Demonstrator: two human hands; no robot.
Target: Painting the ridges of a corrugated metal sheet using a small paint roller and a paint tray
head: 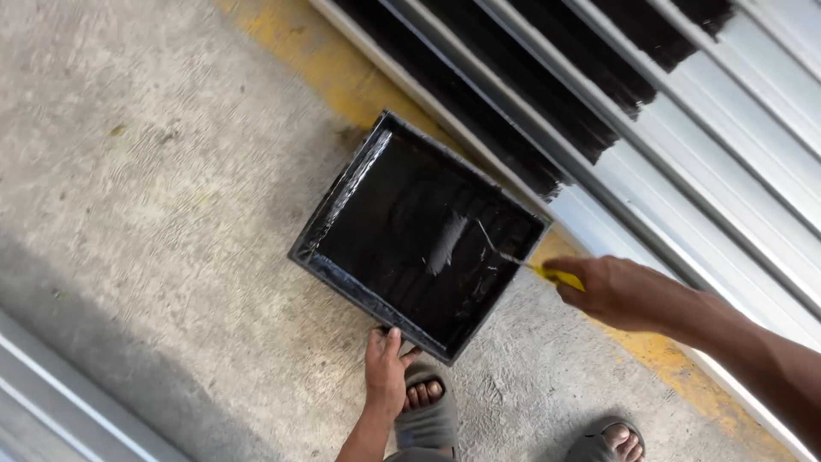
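A square black paint tray [342, 197] full of black paint lies on the concrete floor. My right hand [620, 291] grips the yellow handle [560, 275] of a small paint roller [447, 242], whose sleeve rests in the paint near the tray's middle. My left hand [385, 370] reaches down to the tray's near edge, fingers touching its rim just above my sandalled foot.
A corrugated metal shutter [684, 145] runs along the right, its upper part painted black, its lower part bare grey. A yellow strip [325, 68] borders the floor below it. My two feet in grey sandals [428, 419] stand at the bottom. A grey metal rail [68, 393] crosses the bottom left.
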